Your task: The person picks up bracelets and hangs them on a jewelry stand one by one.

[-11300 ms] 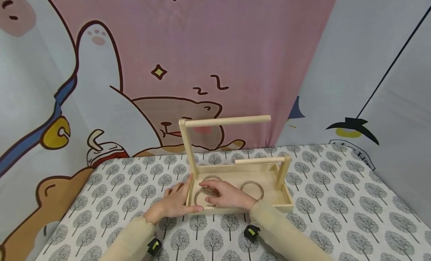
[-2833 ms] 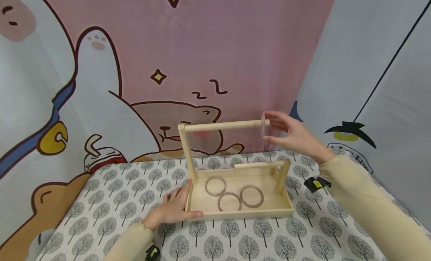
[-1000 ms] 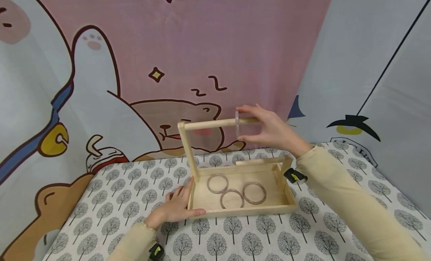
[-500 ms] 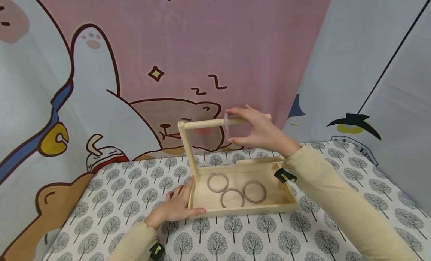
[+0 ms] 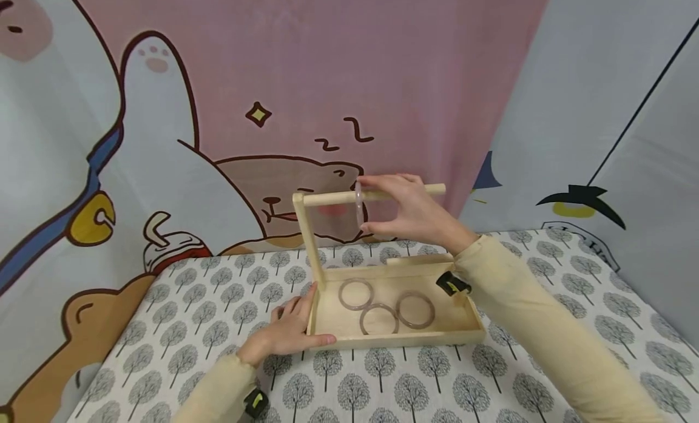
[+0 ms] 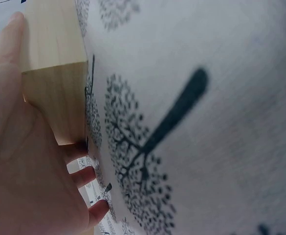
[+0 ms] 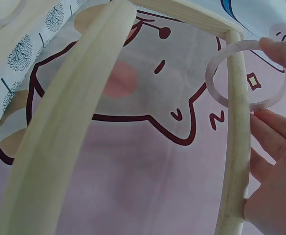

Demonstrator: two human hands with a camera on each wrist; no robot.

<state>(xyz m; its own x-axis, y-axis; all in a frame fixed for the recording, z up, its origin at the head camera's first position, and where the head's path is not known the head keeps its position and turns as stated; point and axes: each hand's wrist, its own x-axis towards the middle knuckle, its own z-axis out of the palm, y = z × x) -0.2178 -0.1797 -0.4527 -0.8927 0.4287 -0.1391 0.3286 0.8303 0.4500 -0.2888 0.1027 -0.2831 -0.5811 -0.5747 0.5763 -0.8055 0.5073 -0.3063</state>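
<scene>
My right hand (image 5: pixel 412 209) pinches a translucent, pale mauve bangle (image 5: pixel 358 215) between thumb and fingertips. It stands upright around the long upper bar (image 5: pixel 330 198) of a wooden stand, nearer the bar's left end; the right wrist view shows the bar (image 7: pixel 238 127) running through the bangle (image 7: pixel 212 73). Down at the left front corner of the stand's tray (image 5: pixel 404 339), my left hand (image 5: pixel 289 329) lies against the wood, thumb along the front wall, fingers spread by the left wall. Three similar bangles, one at the left (image 5: pixel 340 294), lie flat inside the tray.
A shorter, lower bar (image 5: pixel 417 261) reaches over the tray from the right; my right wrist camera (image 5: pixel 453 283) hides its post. A tree-patterned cloth (image 5: pixel 218 317) covers the table. Behind hangs a curtain (image 5: pixel 437 77) with cartoon animals. The upper bar's right end is free.
My right hand has carried the bangle from the upper bar's right tip leftward along it. Much earlier, this hand was down among the bangles in the tray. My left hand stays at the corner.
</scene>
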